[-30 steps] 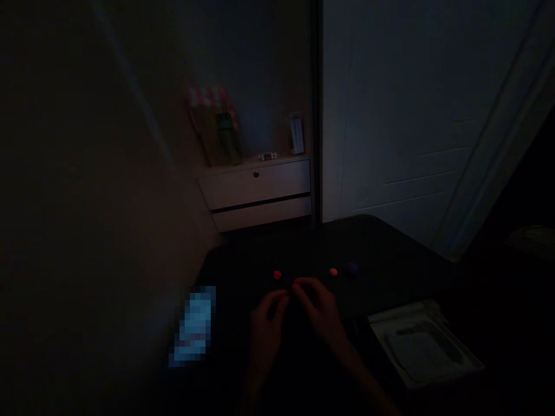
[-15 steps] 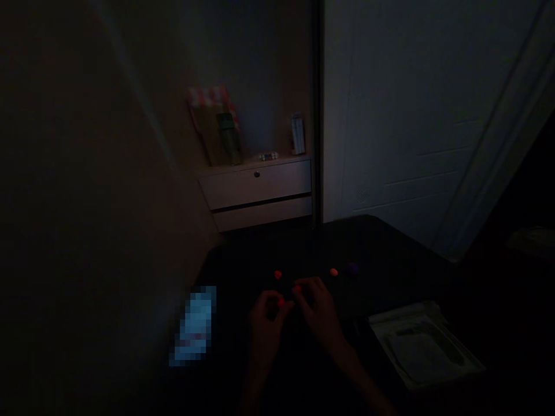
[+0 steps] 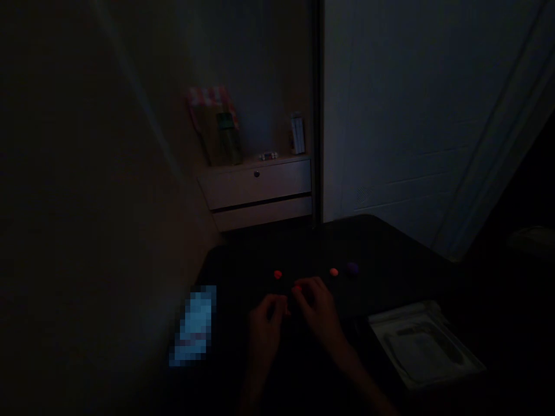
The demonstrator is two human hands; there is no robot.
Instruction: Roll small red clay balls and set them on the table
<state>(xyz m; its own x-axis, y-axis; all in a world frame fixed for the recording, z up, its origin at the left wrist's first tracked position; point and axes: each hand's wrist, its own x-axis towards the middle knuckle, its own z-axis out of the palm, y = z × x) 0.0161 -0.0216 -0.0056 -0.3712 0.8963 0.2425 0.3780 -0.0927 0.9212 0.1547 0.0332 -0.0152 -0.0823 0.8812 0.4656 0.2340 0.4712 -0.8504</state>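
Observation:
The room is very dark. Both my hands rest close together on a dark table (image 3: 381, 242). My left hand (image 3: 265, 326) has its fingers curled in a pinch near a small red piece (image 3: 287, 312). My right hand (image 3: 318, 309) is curled too, with a small red piece (image 3: 297, 288) at its fingertips. On the table just beyond lie a red piece (image 3: 278, 274), an orange piece (image 3: 333, 272) and a purple piece (image 3: 352, 268).
A glowing screen (image 3: 195, 326) lies at the table's left edge. A pale flat packet (image 3: 425, 349) lies at the right. Behind stand a drawer unit (image 3: 258, 190) with a bag and small items on top, and a white door (image 3: 411, 115).
My left hand's fingertips have shifted slightly beside the right hand; the red piece between them has dropped a little lower. Everything else is still.

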